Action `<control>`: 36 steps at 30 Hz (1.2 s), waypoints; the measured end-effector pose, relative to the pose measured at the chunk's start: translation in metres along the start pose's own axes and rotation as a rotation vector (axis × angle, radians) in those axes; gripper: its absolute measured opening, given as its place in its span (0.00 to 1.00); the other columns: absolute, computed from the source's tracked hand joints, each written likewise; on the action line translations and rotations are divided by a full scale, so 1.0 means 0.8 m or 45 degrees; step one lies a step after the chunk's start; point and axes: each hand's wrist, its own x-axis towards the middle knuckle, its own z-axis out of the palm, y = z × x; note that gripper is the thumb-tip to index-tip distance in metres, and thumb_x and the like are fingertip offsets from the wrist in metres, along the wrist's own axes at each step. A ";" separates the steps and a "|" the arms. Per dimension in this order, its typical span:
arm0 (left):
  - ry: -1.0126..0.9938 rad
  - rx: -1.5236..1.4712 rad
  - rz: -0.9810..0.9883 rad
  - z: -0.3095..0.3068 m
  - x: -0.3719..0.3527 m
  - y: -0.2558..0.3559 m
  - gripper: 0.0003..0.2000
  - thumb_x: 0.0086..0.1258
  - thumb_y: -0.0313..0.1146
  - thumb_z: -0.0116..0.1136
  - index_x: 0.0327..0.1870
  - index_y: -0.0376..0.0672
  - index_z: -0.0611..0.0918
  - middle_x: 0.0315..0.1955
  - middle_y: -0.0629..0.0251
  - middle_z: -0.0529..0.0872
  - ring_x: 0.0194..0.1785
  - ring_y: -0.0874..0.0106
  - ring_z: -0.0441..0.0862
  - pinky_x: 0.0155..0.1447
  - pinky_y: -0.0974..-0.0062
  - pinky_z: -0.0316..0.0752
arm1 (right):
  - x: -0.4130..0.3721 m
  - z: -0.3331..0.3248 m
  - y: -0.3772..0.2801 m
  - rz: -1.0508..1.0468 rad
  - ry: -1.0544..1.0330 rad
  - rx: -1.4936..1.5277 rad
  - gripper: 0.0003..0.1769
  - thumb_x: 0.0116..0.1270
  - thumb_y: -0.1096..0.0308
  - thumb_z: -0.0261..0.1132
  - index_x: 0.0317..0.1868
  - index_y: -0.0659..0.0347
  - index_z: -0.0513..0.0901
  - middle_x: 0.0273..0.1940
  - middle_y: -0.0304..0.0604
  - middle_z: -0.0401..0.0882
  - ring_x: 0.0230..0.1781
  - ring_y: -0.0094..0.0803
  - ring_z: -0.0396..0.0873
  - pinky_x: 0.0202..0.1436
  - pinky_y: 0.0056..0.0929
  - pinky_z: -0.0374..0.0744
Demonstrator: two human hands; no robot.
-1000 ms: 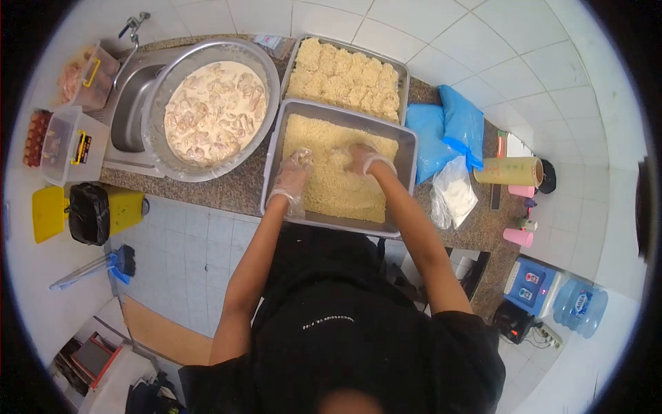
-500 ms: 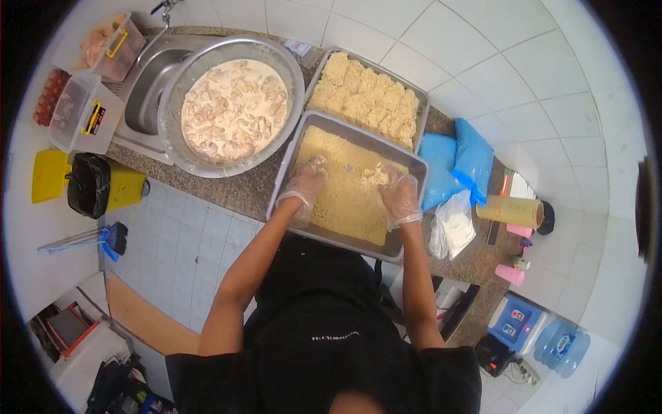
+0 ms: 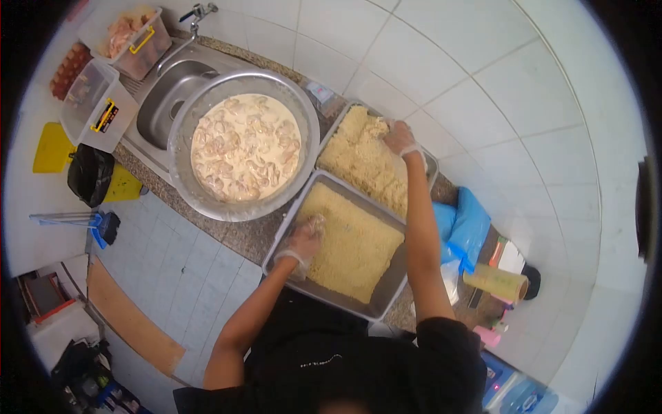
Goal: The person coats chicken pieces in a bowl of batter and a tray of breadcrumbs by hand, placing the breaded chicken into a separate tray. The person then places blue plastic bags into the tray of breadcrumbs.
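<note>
My right hand (image 3: 400,138), in a clear plastic glove, reaches over the back tray (image 3: 433,165). Its fingers are closed on a breaded chicken piece (image 3: 376,128), above other crumb-coated pieces (image 3: 348,148) lying close together there. In the nearer grey tray (image 3: 274,250) lies a wide layer of pale breadcrumbs (image 3: 355,238). My left hand (image 3: 303,241), also gloved, is at the left side of these crumbs, its crumb-dusted fingers loosely extended with nothing visible in them. A large metal bowl (image 3: 181,181) beside the trays holds raw chicken pieces (image 3: 241,148) in creamy liquid.
Behind the bowl is a steel sink (image 3: 155,124) with a tap (image 3: 196,21). Plastic bins (image 3: 103,114) stand at the left. Blue bags (image 3: 469,221) and a roll of plastic film (image 3: 500,281) lie right of the trays. A tiled wall (image 3: 441,48) bounds the counter behind.
My right hand has moved from the near crumb tray to the back tray, carrying the breaded chicken piece. My left hand stays at the crumbs' left side. The camera view has shifted.
</note>
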 end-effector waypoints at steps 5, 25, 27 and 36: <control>0.111 0.060 0.060 0.023 0.009 -0.027 0.16 0.68 0.34 0.51 0.55 0.41 0.76 0.49 0.53 0.82 0.54 0.55 0.78 0.60 0.64 0.71 | 0.102 0.093 0.082 0.134 0.156 0.139 0.26 0.52 0.59 0.69 0.53 0.54 0.80 0.47 0.56 0.81 0.51 0.50 0.78 0.55 0.41 0.75; -0.062 0.095 -0.065 0.105 0.015 0.019 0.21 0.69 0.40 0.48 0.62 0.50 0.74 0.50 0.44 0.80 0.52 0.50 0.79 0.60 0.62 0.72 | -0.293 0.089 -0.064 0.291 -0.191 -0.053 0.21 0.71 0.52 0.55 0.53 0.59 0.80 0.37 0.46 0.82 0.41 0.37 0.79 0.48 0.38 0.75; 0.018 -0.336 -0.017 0.165 0.016 0.011 0.23 0.70 0.43 0.45 0.64 0.46 0.72 0.53 0.44 0.78 0.56 0.50 0.77 0.62 0.61 0.70 | -0.378 0.205 0.012 0.097 -0.062 -0.490 0.28 0.71 0.60 0.51 0.68 0.65 0.66 0.65 0.50 0.69 0.65 0.37 0.68 0.68 0.35 0.65; -0.196 0.095 0.479 0.120 0.063 0.025 0.20 0.73 0.41 0.45 0.65 0.48 0.71 0.58 0.48 0.76 0.60 0.52 0.74 0.65 0.63 0.68 | -0.390 0.162 -0.181 0.987 0.259 1.685 0.28 0.74 0.58 0.48 0.67 0.65 0.66 0.68 0.49 0.65 0.68 0.35 0.65 0.67 0.32 0.65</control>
